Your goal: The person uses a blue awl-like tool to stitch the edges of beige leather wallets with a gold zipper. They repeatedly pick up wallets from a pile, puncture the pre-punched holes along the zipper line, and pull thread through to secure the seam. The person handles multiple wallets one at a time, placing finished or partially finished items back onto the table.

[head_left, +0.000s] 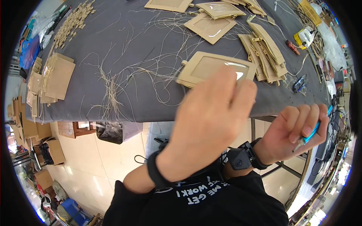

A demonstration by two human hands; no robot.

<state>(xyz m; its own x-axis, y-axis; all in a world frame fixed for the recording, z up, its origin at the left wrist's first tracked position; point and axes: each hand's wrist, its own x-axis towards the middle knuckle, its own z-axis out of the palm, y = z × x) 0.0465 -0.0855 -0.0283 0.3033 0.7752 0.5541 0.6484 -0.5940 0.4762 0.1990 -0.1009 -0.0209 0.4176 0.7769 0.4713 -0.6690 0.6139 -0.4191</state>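
My left hand (211, 113) is bent over a beige card holder (190, 73) with a clear window, near the table's front edge. Its fingers are curled and slightly blurred, with the tips hidden, so I cannot see what they pinch or whether they touch the holder. Off to the right, my right hand (301, 130) is closed around a blue pen-shaped tool (313, 132). The tool's thin metal tip points down toward my wrist. Beside the holder lies a stack of beige pouches (264, 56) with brass zippers.
Loose pale threads (113, 86) trail across the dark table cover (151, 109). More windowed holders (211, 26) sit at the back. Beige panels (60, 75) are piled at left, beyond them small beige pieces (73, 24). A bin (113, 132) stands below the edge.
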